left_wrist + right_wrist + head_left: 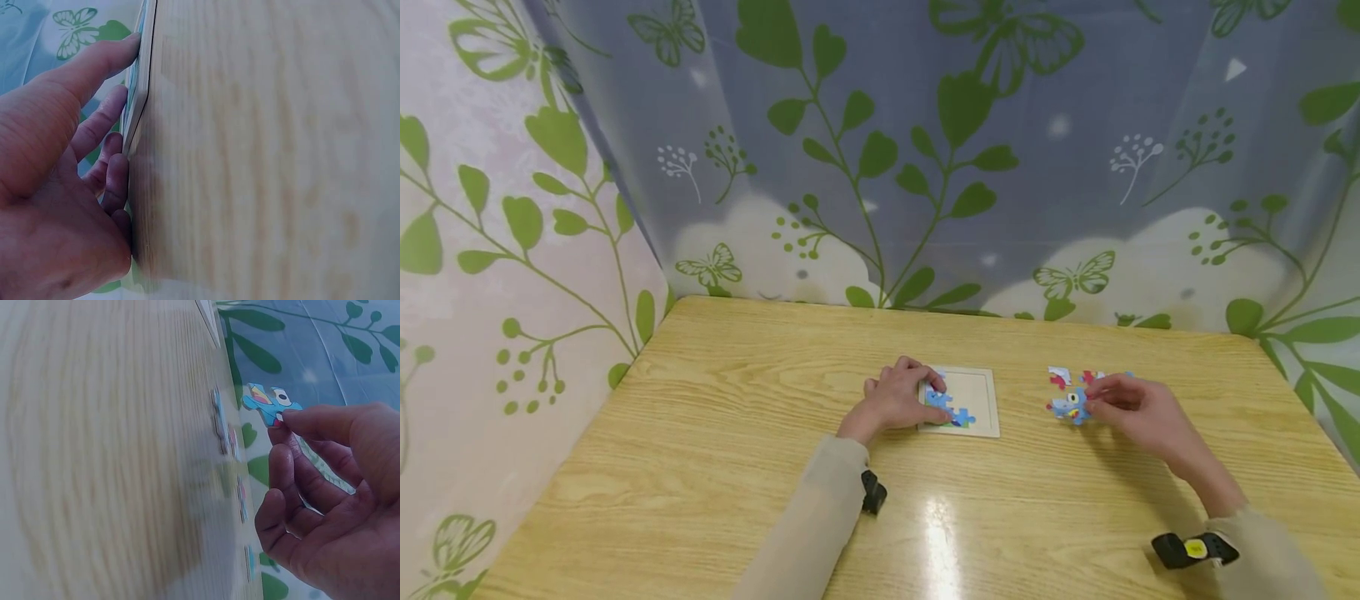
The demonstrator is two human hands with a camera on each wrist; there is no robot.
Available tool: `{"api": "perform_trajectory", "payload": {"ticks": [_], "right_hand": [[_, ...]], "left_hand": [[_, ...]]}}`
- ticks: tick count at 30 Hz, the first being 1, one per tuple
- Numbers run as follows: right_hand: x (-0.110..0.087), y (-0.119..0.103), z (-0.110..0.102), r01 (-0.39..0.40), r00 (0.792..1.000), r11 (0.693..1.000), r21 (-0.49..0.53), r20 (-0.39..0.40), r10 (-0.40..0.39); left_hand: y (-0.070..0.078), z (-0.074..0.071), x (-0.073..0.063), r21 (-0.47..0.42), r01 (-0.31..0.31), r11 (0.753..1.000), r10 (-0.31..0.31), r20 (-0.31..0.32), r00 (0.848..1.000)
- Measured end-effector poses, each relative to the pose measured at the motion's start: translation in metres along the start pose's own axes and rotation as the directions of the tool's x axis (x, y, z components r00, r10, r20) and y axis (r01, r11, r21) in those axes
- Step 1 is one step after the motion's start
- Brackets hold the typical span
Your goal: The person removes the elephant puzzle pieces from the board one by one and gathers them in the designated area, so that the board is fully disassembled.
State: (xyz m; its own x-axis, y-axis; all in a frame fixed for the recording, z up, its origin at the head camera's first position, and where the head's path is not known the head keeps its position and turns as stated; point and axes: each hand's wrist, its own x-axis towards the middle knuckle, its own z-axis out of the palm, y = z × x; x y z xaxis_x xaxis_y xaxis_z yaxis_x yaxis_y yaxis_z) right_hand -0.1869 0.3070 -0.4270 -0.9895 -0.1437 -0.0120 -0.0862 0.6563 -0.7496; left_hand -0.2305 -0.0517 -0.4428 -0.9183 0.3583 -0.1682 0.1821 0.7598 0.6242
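1. puzzle piece (269, 407): pinched between thumb and finger of the right hand (1142, 417), jutting left from the fingertips, above the table (662, 467).
2. puzzle tray (996, 404): left of the right hand, well apart from it.
3. left hand (898, 398): nearer the puzzle tray, resting on its left side, thumb and fingers spread.

The tabletop (700, 467) is honey-yellow with darker wood grain. The tray (979, 396) is pale cream inside an off-white rim; the fitted pieces (961, 417) along its left and near edges are mostly blue, touched with green. The raised puzzle piece (265, 412) is light blue with a black-and-white eye, yellow and red. Toward the tabletop's right edge, a loose piece (1058, 377) is white and red. Sleeves (808, 521) are beige, straps (1195, 548) black, the right one yellow-patched. Behind the far edge, a slate-blue and white curtain (910, 225) shows green leaves and butterflies.
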Motion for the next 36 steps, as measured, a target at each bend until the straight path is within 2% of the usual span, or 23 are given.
{"api": "perform_trajectory", "payload": {"ticks": [6, 13, 26, 36], "right_hand": [[-0.005, 0.008, -0.008, 0.003, 1.0, 1.0, -0.014, -0.021, -0.003], [-0.008, 0.015, -0.015, -0.056, 0.998, 0.998, -0.04, 0.001, 0.056], [-0.004, 0.027, -0.021, -0.048, 0.999, 0.997, -0.063, 0.004, 0.048], [0.001, 0.032, -0.02, -0.028, 0.999, 0.99, -0.137, 0.013, 0.03]], "left_hand": [[0.001, -0.001, -0.002, -0.003, 0.002, 1.0, -0.002, 0.002, 1.0], [0.0, -0.002, -0.001, -0.005, 0.002, 1.0, -0.002, 0.013, 1.0], [0.0, -0.002, 0.001, 0.001, 0.009, 1.0, -0.009, 0.023, 1.0], [0.001, -0.004, 0.0, -0.013, 0.004, 1.0, -0.004, 0.027, 1.0]]}}
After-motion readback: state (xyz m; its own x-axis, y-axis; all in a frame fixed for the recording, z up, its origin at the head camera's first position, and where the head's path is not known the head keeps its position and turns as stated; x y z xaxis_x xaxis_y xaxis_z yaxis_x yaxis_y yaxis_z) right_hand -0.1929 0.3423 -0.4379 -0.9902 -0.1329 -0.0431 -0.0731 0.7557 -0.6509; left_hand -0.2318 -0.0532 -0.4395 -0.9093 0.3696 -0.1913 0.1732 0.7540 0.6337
